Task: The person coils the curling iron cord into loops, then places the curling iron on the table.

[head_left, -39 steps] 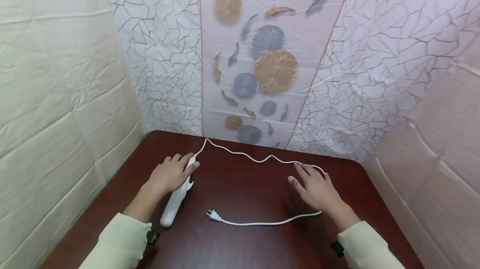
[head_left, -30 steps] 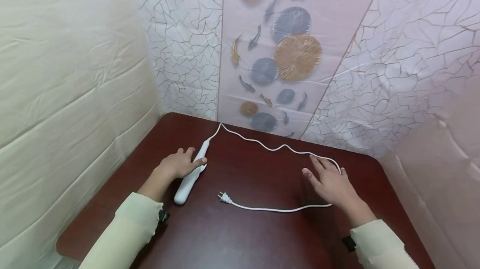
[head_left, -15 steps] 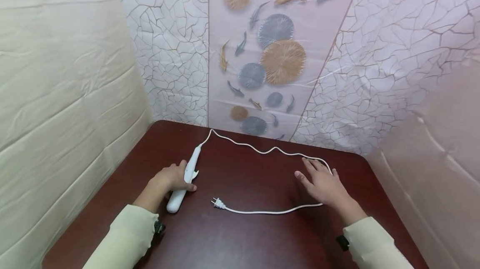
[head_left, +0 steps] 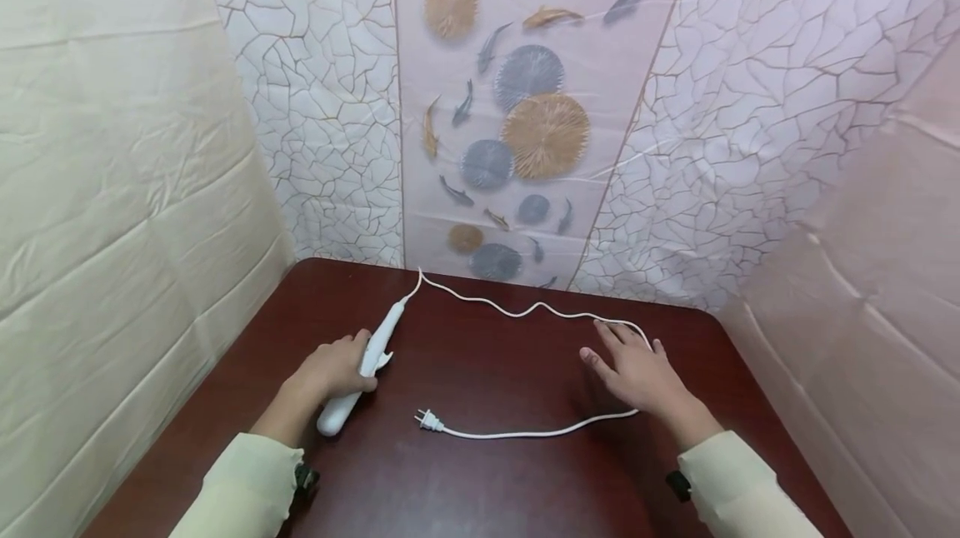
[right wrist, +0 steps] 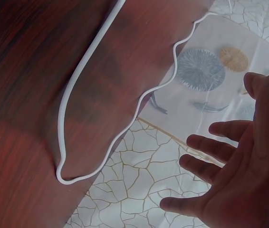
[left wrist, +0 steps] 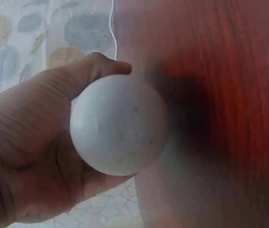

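Note:
My left hand (head_left: 341,367) grips a white curling iron (head_left: 384,334) around its thicker half, below the small lever on its side. In the left wrist view the rounded end (left wrist: 120,126) of the iron faces the camera, thumb at one side and fingers at the other. From its thin far end a white cord (head_left: 491,302) runs along the back of the table, bends round at the right and returns to a two-prong plug (head_left: 429,420). My right hand (head_left: 637,371) has its fingers spread, fingertips right at the cord's bend, holding nothing; the forearm side hides part of the cord.
The dark red-brown table (head_left: 480,488) has rounded back corners. Behind it stands a patterned wall covering (head_left: 487,163), and pale cloth walls (head_left: 127,213) close in both sides. A small black device (head_left: 303,478) sits at the left cuff.
My left hand has slid from the iron's thin end down to its thicker half and curled round it. The right hand keeps its place by the cord. The head view has shifted slightly.

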A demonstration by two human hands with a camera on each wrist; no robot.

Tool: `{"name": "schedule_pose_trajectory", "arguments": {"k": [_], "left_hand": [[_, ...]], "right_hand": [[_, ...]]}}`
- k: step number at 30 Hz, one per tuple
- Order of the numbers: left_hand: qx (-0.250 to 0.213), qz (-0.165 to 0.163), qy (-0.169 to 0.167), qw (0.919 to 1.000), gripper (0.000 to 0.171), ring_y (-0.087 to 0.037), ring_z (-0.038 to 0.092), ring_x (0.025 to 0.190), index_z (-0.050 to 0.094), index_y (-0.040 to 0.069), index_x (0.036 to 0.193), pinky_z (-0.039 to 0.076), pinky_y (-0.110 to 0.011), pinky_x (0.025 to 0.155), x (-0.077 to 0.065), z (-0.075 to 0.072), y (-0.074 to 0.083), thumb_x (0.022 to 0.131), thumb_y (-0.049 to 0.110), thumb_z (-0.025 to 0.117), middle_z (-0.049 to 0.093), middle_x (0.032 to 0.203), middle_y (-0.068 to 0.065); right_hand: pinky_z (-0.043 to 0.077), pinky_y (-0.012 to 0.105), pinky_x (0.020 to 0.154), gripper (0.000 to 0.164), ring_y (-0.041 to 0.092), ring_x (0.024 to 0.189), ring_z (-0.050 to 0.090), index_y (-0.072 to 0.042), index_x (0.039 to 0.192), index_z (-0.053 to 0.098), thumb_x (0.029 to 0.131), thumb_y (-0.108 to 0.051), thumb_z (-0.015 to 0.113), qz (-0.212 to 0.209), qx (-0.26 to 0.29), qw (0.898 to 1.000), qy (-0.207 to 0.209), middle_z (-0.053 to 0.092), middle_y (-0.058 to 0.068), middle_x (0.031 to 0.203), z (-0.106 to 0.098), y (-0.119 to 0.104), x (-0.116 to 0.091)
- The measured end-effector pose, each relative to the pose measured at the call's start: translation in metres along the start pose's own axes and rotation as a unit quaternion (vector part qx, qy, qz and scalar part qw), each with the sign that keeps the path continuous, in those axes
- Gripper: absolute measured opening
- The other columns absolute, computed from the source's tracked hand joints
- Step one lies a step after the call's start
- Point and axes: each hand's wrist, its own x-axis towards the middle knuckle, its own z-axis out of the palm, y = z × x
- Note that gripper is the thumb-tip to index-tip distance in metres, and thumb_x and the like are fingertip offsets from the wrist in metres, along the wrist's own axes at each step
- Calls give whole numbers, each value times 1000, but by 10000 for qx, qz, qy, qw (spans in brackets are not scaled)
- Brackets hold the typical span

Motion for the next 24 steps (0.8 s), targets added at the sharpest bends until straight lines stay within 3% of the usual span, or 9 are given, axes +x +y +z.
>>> {"name": "schedule_pose_trajectory", "arguments": {"k": [9,13,19,24], "left_hand": [[54,908,1019,9906,86,-28,69,87,49,15,160,60,-48,74,0,-5,5,84,33,85,67,128,-17],[-47,1185,1205,9856,84,-25,67,82,50,19,160,59,-45,71,0,-9,10,85,33,85,67,124,-14],[-79,1569,1457,9768,81,-21,72,87,52,24,158,61,-45,75,-1,-12,15,86,30,87,79,118,-7],[-81,1668,1572,9733,79,-20,71,82,53,26,158,60,-45,72,-3,-15,19,86,29,87,80,112,-6]], "right_hand": [[28,87,120,76,52,155,47,-7,168,44,110,-52,62,-262,-114,9995,168,49,25,168,-1,-7,5],[31,85,120,75,52,151,51,-9,170,42,109,-49,63,-370,-244,9985,310,51,22,168,-3,-9,8],[32,85,119,74,52,151,52,-11,170,42,109,-48,62,-393,-281,9979,437,51,22,167,-7,-11,12],[31,85,120,74,52,151,52,-11,170,41,110,-47,62,-380,-261,9979,457,51,22,167,-9,-13,12]]}}
